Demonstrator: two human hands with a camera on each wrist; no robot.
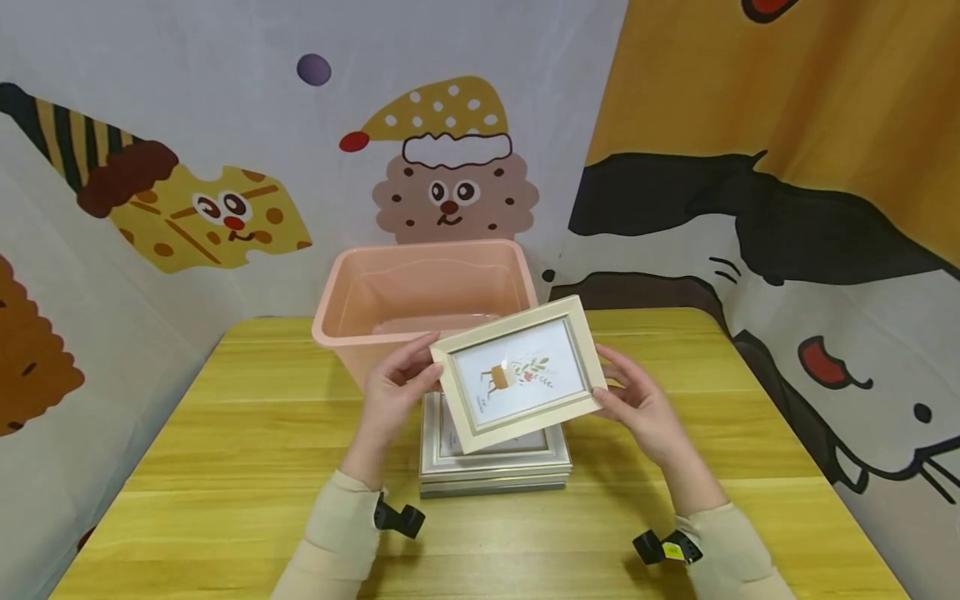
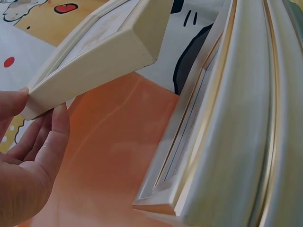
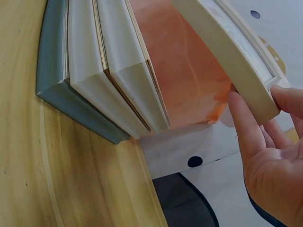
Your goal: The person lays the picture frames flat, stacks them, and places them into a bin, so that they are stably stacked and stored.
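A cream picture frame [image 1: 525,372] with a small print of a deer-like figure and flowers is held tilted in the air between both hands. At its left end the left hand [image 1: 393,387] pinches it, thumb on the front and fingers behind. The right hand [image 1: 641,404] grips the opposite end the same way, as the right wrist view shows with the thumb on the front edge. Below it lies a stack of picture frames [image 1: 495,482], the top one silvery-white and partly hidden by the held one. In the right wrist view the bottom frame [image 3: 71,109] looks grey-green.
Behind the stack stands a pink plastic bin [image 1: 420,337], its inner floor partly visible. All this is on a wood-grain table [image 1: 247,467]. A curtain [image 1: 262,50] with cartoon prints hangs just past the table's far edge.
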